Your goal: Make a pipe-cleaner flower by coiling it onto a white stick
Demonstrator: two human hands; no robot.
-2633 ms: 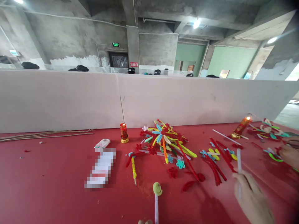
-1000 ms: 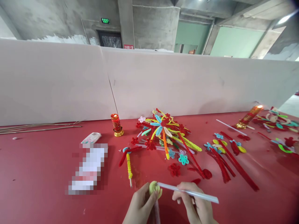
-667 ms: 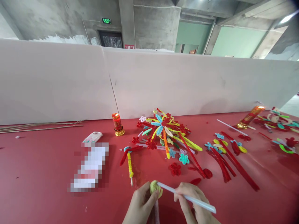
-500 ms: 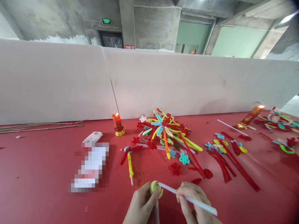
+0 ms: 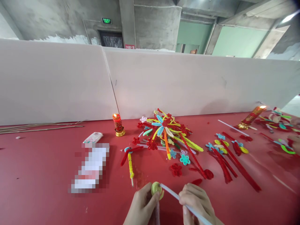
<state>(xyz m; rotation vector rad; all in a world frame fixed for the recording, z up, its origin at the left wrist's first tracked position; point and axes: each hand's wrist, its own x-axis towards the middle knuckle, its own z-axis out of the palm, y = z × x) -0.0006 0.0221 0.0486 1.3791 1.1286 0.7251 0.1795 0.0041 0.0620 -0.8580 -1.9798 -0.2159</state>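
My left hand (image 5: 142,204) pinches a pale yellow-green coiled disc (image 5: 155,189) between thumb and fingers, its round face turned up. A pale pinkish strip (image 5: 157,214) hangs beneath the disc; whether the two are joined is hidden by my fingers. In my right hand (image 5: 197,203) is a slim whitish glue stick (image 5: 170,192), gripped like a pen. Its tip meets or nearly meets the disc's upper right edge. Just beyond my hands lie a red pipe-cleaner flower (image 5: 176,170) and a turquoise flower (image 5: 185,159).
A lit red candle (image 5: 117,123) stands left of a pipe-cleaner flower heap (image 5: 164,125). Another lit candle (image 5: 253,116) leans at right. A yellow-wrapped stem (image 5: 130,164), red strips (image 5: 243,167) and thin sticks (image 5: 42,127) lie on the red table (image 5: 47,200). Another person's hand (image 5: 294,144) shows at the right edge.
My right hand and the glue stick have shifted slightly right and down. My left hand has barely moved. At the right edge, the other person's hand has come into view.
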